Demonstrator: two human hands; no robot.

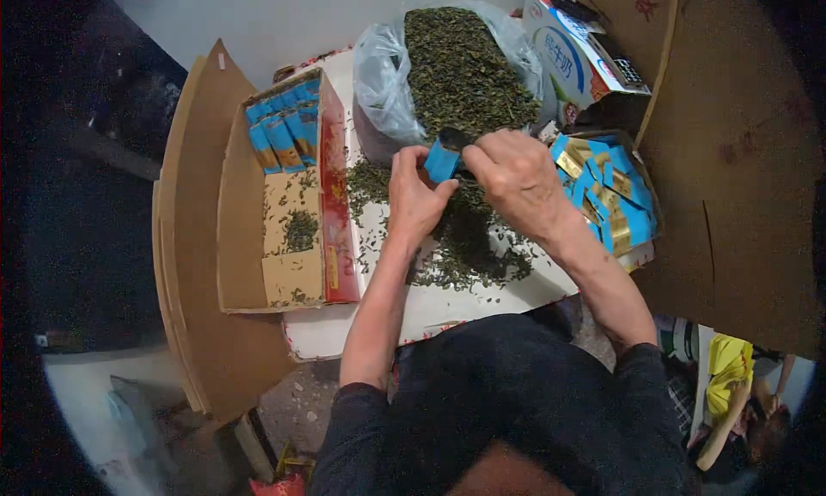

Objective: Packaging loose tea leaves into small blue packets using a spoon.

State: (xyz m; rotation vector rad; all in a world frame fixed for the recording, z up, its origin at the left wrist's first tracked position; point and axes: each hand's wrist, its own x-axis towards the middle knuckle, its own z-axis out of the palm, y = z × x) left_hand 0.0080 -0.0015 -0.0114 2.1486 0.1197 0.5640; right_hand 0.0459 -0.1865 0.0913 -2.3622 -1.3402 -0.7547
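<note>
My left hand [413, 199] grips a small blue packet [442, 163] between thumb and fingers, its upper end tilted away from me. At the packet's mouth is a dark scoop-like tool [455, 138], and my right hand [516, 176] is closed around its near end. The fingers hide most of the tool's handle. Just beyond both hands stands a clear plastic bag [382, 86] heaped with dried tea-like leaves [464, 63]. More loose leaves [474, 257] lie scattered on the white tabletop [348, 331] beneath my hands.
On the left, an open cardboard box [339, 238] holds rows of upright blue packets [284, 131] and spilled leaves. A tray of flat blue-and-gold packets [610, 193] sits at right. Behind it stands a milk carton box [568, 57]. Cardboard sheets [200, 238] flank the table. Another person [729, 405] is at lower right.
</note>
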